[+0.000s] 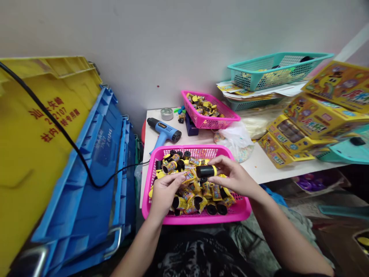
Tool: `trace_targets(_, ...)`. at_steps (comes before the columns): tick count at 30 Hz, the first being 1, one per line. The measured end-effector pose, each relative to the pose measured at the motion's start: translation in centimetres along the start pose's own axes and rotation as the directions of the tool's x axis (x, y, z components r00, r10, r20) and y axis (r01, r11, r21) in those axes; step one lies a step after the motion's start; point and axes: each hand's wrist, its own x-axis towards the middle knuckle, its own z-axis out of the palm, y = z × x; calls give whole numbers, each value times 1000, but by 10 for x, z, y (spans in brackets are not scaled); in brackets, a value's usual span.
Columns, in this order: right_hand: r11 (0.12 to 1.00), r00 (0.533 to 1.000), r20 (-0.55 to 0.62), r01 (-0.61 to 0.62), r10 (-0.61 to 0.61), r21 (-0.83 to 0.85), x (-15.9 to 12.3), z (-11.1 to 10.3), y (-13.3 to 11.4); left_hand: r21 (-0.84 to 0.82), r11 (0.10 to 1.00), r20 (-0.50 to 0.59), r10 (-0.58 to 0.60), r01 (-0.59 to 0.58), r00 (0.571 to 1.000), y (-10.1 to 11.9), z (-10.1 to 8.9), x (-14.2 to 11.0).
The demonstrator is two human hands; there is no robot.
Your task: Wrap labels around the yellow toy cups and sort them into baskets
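Observation:
A pink basket (pixel 240 211) sits in front of me, filled with several small black and yellow tubes (pixel 201 192). My right hand (pixel 235 177) pinches one black tube with a yellow band (pixel 206 171) above the pile. My left hand (pixel 164 192) is closed around a yellow printed wrapper (pixel 188 177) just left of that tube, fingers curled over the basket's contents.
A blue heat gun (pixel 164 132) and a tape roll (pixel 167 114) lie on the white table (pixel 265 167) behind. A second pink basket (pixel 207 109), teal baskets (pixel 276 69) and yellow boxes (pixel 317 115) fill the right. Blue and yellow crates (pixel 86 173) lean at left with a black cable (pixel 72 144).

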Motion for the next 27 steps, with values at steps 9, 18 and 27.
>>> trace_targets(9,987,997,76,24,-12,-158,1,4,1,-67,995,76,-65,70,995,6,2,-4)
trace_targets(18,962,990,20,139,-138,-236,-1,26,12,-19,1000,175,-11,15,985,20,4,-4)
trace_targets(27,683,948,275,-309,162,662,-9,64,20,-63,998,322,48,-29,946,27,8,-7)
